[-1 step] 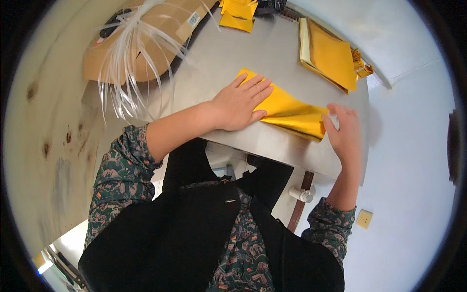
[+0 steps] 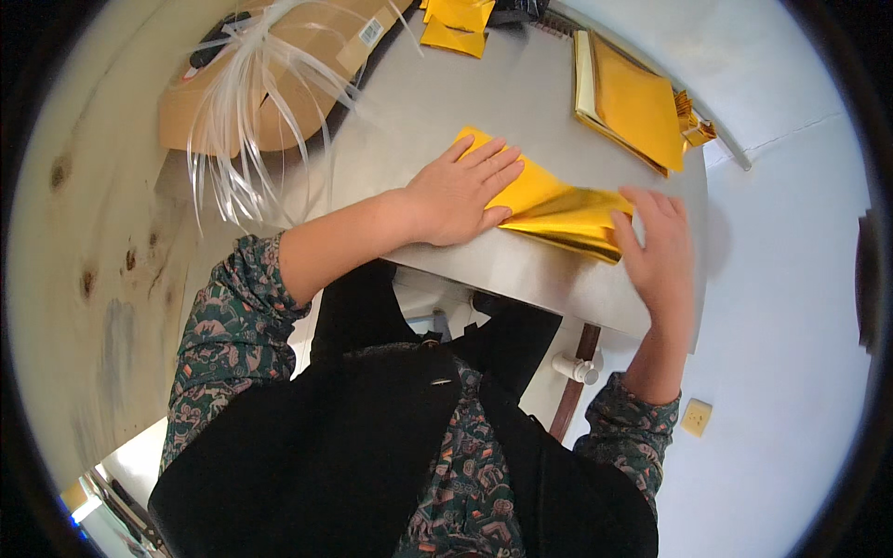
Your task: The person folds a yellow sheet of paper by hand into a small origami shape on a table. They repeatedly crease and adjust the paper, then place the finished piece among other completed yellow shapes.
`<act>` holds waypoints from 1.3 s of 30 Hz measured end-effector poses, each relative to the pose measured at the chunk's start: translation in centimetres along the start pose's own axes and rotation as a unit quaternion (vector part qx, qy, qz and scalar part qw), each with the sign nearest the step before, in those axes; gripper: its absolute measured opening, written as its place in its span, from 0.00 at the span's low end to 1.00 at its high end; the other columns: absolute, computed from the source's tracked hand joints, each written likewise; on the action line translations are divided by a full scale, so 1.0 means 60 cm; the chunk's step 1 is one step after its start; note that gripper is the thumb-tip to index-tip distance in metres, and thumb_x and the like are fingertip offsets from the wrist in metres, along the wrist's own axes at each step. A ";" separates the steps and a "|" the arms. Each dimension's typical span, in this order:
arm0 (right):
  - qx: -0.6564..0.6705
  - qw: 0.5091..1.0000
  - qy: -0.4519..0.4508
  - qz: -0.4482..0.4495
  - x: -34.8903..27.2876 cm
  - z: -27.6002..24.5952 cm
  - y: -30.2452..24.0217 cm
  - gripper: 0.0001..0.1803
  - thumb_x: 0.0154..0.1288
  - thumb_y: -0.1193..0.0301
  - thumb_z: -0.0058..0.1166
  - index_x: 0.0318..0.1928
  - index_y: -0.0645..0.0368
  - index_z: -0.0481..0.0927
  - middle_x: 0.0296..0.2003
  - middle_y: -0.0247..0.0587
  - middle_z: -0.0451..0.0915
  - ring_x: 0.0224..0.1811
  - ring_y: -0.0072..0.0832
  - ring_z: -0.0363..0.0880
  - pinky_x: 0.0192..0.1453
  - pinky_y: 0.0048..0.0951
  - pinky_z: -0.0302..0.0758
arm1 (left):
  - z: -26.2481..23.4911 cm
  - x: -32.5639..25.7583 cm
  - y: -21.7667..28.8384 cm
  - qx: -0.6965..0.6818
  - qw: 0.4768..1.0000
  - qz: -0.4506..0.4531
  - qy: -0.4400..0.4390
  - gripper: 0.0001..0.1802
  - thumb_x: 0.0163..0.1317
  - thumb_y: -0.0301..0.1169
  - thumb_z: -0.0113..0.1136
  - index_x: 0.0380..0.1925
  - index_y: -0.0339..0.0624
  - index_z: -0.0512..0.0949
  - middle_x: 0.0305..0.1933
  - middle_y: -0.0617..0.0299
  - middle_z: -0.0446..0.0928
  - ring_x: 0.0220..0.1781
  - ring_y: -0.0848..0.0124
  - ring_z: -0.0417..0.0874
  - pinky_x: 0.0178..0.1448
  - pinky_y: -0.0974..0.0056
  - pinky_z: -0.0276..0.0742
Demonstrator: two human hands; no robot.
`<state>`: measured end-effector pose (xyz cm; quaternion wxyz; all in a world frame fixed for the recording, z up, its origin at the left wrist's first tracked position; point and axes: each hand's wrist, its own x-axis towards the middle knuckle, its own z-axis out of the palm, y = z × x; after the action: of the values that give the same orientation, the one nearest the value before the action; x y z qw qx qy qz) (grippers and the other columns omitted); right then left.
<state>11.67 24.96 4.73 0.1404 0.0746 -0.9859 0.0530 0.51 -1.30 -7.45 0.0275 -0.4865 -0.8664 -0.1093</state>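
A shiny gold paper sheet (image 2: 549, 212) lies near the table's front edge, its right part folded over and slightly raised. My left hand (image 2: 456, 193) rests flat on the sheet's left part, fingers spread and pressing it to the table. At the sheet's right end, my right hand (image 2: 656, 244) is curled with thumb and fingers around the upper right corner. Its fingers are a little blurred.
A cardboard box (image 2: 307, 70) with white plastic strips (image 2: 246, 121) stands at the left. Stacked gold sheets (image 2: 633, 102) lie at the far right, beside small folded gold pieces (image 2: 693, 121). More gold pieces (image 2: 454, 35) lie at the back of the metal table (image 2: 409, 98).
My right hand has moved slightly up with the sheet's right end, and the fold there has shifted. My left hand stays in place.
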 end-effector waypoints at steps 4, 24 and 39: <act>0.035 0.990 -0.105 -0.092 0.005 0.072 -0.143 0.29 0.68 0.58 0.62 0.60 0.68 0.77 0.60 0.59 0.79 0.69 0.53 0.73 0.78 0.50 0.64 | 0.005 0.003 -0.003 0.008 1.000 0.002 0.003 0.38 0.79 0.50 0.43 0.80 0.39 0.56 0.86 0.53 0.51 0.89 0.58 0.46 0.88 0.47 0.40; -0.051 0.981 -0.148 0.111 -0.212 0.042 -0.081 0.40 0.70 0.57 0.62 0.76 0.63 0.66 0.78 0.51 0.63 0.84 0.49 0.54 0.85 0.61 0.35 | -0.025 -0.004 0.012 -0.016 0.999 -0.035 -0.002 0.49 0.72 0.64 0.47 0.80 0.38 0.56 0.86 0.51 0.52 0.89 0.57 0.45 0.89 0.47 0.37; 0.074 0.989 -0.127 -0.025 -0.098 0.124 -0.138 0.42 0.73 0.51 0.56 0.78 0.60 0.63 0.78 0.48 0.63 0.84 0.45 0.54 0.86 0.57 0.40 | -0.037 -0.008 -0.013 -0.027 0.999 -0.022 -0.017 0.50 0.69 0.65 0.54 0.81 0.47 0.58 0.86 0.51 0.51 0.89 0.54 0.45 0.88 0.43 0.37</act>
<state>16.60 16.66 -3.36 0.0098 0.1156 -0.9869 0.1120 -0.03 -2.56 -5.49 -0.0023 -0.4694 -0.8741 -0.1249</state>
